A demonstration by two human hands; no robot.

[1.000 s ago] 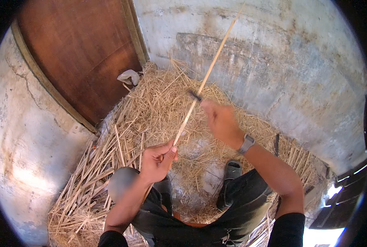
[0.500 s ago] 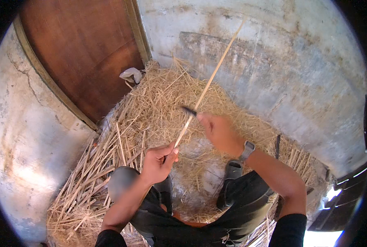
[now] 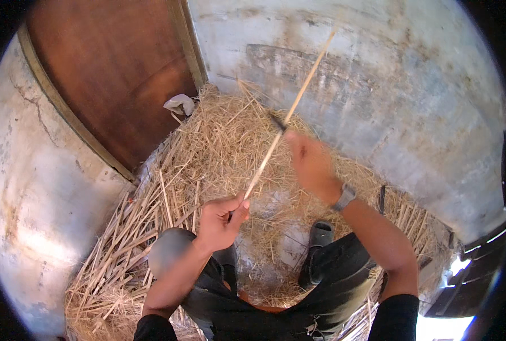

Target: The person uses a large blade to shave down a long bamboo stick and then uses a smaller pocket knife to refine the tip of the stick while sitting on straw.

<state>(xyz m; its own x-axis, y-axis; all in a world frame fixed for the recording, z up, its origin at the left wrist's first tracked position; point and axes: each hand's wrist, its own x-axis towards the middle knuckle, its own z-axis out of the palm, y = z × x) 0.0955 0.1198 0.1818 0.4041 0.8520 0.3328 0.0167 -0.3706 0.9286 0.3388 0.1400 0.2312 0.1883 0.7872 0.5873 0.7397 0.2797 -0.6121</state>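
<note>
A long, thin, pale strip that looks like bamboo (image 3: 264, 163) slants up and away to the right. My left hand (image 3: 221, 220) pinches its near end between thumb and fingers, above my left knee. My right hand (image 3: 312, 165), wearing a grey wristwatch, is closed on a dark knife (image 3: 277, 121). The blade lies across the strip about midway along it. Motion smears the right hand, and its fingers hide the knife's handle. The far end of the strip rises in front of the wall.
Shavings (image 3: 230, 128) are heaped on the floor ahead, with long split strips (image 3: 125, 233) piled at the left. A brown door (image 3: 116, 74) and a stained wall (image 3: 366, 91) stand behind. A whitish bag (image 3: 180, 104) lies by the door. My sandalled feet are below.
My right hand and the knife have moved up and away along the strip, farther from my left hand. The left hand has barely moved and keeps its grip.
</note>
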